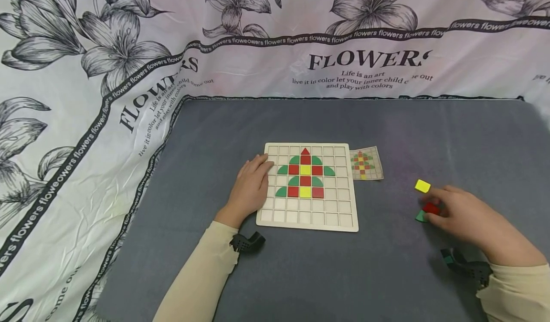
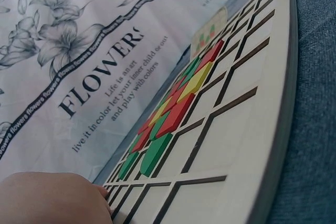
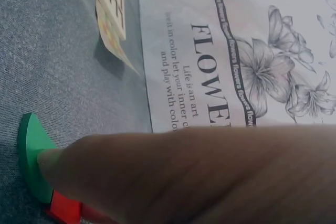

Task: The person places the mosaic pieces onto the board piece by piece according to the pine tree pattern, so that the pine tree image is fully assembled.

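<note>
My left hand (image 1: 249,188) rests along the left edge of a pale wooden grid board (image 1: 345,218). Red and yellow squares, green quarter-circles and a red triangle (image 1: 305,152) form a tree-like pattern in its cells. Off to the right, my right hand (image 1: 470,217) is bent over a few loose pieces, thumb and forefinger apart. Its thumb touches a green quarter-circle piece (image 3: 32,169) in the right wrist view. A red piece (image 1: 431,208) lies partly beneath the fingers. Close to the forefinger sits a yellow square piece (image 1: 423,186). The other fingertips are hidden.
A small pattern card (image 1: 374,164) with a similar printed picture lies against the board's right edge, partly covered by it. Grey cloth (image 1: 309,274) covers the table. Behind and to the left hangs white flower-printed fabric (image 1: 258,69).
</note>
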`<state>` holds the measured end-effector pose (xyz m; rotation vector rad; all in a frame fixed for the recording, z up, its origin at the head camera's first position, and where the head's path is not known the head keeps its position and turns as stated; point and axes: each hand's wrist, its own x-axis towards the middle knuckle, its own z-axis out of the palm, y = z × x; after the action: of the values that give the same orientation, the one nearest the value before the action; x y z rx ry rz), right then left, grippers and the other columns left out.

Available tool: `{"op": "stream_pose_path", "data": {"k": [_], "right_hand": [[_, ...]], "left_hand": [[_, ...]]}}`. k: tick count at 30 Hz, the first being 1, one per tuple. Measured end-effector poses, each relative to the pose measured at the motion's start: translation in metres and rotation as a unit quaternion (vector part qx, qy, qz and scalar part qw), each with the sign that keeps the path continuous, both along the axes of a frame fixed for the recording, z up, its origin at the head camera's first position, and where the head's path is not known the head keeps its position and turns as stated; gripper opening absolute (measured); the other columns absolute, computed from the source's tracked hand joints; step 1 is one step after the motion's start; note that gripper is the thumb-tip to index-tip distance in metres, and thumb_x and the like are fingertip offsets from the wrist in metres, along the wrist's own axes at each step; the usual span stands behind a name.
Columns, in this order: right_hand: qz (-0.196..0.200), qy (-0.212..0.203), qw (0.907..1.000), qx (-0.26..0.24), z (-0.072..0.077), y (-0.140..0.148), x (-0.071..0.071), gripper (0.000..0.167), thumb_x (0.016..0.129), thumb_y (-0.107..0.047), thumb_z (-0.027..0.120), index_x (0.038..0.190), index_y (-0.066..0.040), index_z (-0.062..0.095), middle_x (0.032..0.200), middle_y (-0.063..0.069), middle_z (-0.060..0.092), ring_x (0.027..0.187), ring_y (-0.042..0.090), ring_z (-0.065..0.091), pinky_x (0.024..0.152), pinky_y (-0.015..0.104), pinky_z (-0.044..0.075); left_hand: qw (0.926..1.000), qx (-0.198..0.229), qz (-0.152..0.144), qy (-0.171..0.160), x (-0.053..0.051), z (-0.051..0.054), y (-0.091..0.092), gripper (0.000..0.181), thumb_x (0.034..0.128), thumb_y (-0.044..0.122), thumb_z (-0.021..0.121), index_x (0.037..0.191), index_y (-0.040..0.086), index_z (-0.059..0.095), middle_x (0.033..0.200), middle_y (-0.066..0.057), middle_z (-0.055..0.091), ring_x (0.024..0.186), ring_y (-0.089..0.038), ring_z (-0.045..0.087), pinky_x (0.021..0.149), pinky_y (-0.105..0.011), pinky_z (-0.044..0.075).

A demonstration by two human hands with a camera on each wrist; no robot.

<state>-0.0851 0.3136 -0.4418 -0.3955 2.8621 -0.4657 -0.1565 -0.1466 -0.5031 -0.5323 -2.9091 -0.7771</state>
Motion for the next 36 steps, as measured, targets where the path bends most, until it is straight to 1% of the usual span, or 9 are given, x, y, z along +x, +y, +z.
{"op": "stream_pose_path", "data": {"k": [2, 5, 9, 11, 15, 19, 28, 32, 36], "right_hand": [[0.001, 0.001, 1.0000, -0.002, 0.001, 0.000, 0.001, 0.026, 0.083, -0.008, 0.087, 0.104, 0.001, 0.073, 0.092, 0.012, 0.063, 0.077, 0.021, 0.059, 0.064, 0.038, 0.050], [0.005, 0.003, 1.0000, 0.002, 0.000, 0.000, 0.002, 0.023, 0.083, -0.012, 0.088, 0.101, -0.005, 0.075, 0.092, 0.010, 0.061, 0.076, 0.018, 0.054, 0.063, 0.036, 0.048], [0.011, 0.006, 0.9999, -0.001, -0.002, 0.001, 0.003, 0.026, 0.078, -0.019, 0.093, 0.095, -0.012, 0.075, 0.090, 0.004, 0.059, 0.078, 0.016, 0.050, 0.064, 0.035, 0.045], [0.016, 0.007, 0.9998, -0.006, -0.003, 0.001, 0.003, 0.027, 0.076, -0.019, 0.094, 0.092, -0.013, 0.074, 0.088, 0.001, 0.058, 0.078, 0.015, 0.050, 0.064, 0.034, 0.045], [0.019, 0.002, 0.9998, -0.009, -0.005, -0.001, 0.002, 0.025, 0.076, -0.015, 0.094, 0.090, -0.013, 0.074, 0.084, -0.003, 0.058, 0.076, 0.012, 0.051, 0.063, 0.032, 0.045], [0.026, 0.006, 0.9996, -0.012, -0.006, -0.007, 0.002, 0.022, 0.077, -0.011, 0.092, 0.092, -0.009, 0.076, 0.080, -0.005, 0.058, 0.072, 0.009, 0.050, 0.062, 0.032, 0.045], [0.052, 0.047, 0.9965, -0.046, -0.010, -0.021, 0.004, 0.024, 0.076, -0.014, 0.094, 0.092, -0.012, 0.076, 0.082, -0.006, 0.057, 0.067, 0.000, 0.050, 0.057, 0.028, 0.046], [0.052, 0.043, 0.9965, -0.049, -0.010, -0.024, 0.005, 0.023, 0.078, -0.011, 0.092, 0.095, -0.011, 0.078, 0.083, -0.005, 0.056, 0.068, 0.001, 0.051, 0.057, 0.027, 0.046], [0.051, 0.032, 0.9970, -0.049, -0.010, -0.027, 0.003, 0.022, 0.078, -0.009, 0.091, 0.096, -0.009, 0.078, 0.085, -0.003, 0.059, 0.071, 0.004, 0.052, 0.059, 0.029, 0.048]], "left_hand": [[1.0000, 0.001, 0.000, 0.001, 0.000, 0.000, 0.000, 0.038, 0.1117, 0.013, 0.046, 0.146, 0.007, 0.061, 0.162, -0.012, 0.046, 0.156, -0.031, 0.034, 0.131, -0.048, 0.020], [1.0000, 0.002, 0.001, 0.000, 0.001, 0.000, 0.000, 0.038, 0.1118, 0.013, 0.046, 0.146, 0.007, 0.061, 0.162, -0.012, 0.046, 0.156, -0.031, 0.034, 0.132, -0.048, 0.020], [1.0000, 0.002, 0.002, -0.002, 0.001, -0.001, 0.000, 0.038, 0.1118, 0.013, 0.046, 0.146, 0.007, 0.061, 0.162, -0.012, 0.047, 0.156, -0.031, 0.034, 0.131, -0.047, 0.020], [1.0000, 0.002, 0.002, -0.002, 0.001, -0.001, 0.000, 0.038, 0.1118, 0.013, 0.046, 0.146, 0.008, 0.061, 0.162, -0.011, 0.047, 0.156, -0.031, 0.034, 0.131, -0.047, 0.020], [1.0000, 0.002, 0.002, -0.004, 0.001, -0.002, -0.001, 0.038, 0.1117, 0.013, 0.046, 0.146, 0.008, 0.061, 0.162, -0.011, 0.046, 0.157, -0.031, 0.033, 0.132, -0.047, 0.020], [1.0000, 0.002, 0.003, -0.006, 0.001, -0.001, 0.000, 0.038, 0.1115, 0.012, 0.046, 0.146, 0.007, 0.061, 0.162, -0.012, 0.046, 0.157, -0.030, 0.033, 0.131, -0.047, 0.020], [1.0000, 0.001, 0.000, -0.004, 0.001, 0.001, 0.000, 0.038, 0.1116, 0.013, 0.047, 0.146, 0.007, 0.061, 0.162, -0.012, 0.046, 0.156, -0.031, 0.034, 0.131, -0.048, 0.020], [1.0000, 0.001, -0.001, -0.003, 0.000, 0.002, 0.001, 0.038, 0.1117, 0.014, 0.046, 0.146, 0.007, 0.061, 0.162, -0.012, 0.047, 0.156, -0.031, 0.034, 0.131, -0.048, 0.020], [1.0000, -0.001, -0.004, -0.006, 0.000, 0.002, 0.000, 0.038, 0.1120, 0.013, 0.045, 0.147, 0.007, 0.060, 0.162, -0.012, 0.046, 0.156, -0.031, 0.033, 0.132, -0.048, 0.019]]}}
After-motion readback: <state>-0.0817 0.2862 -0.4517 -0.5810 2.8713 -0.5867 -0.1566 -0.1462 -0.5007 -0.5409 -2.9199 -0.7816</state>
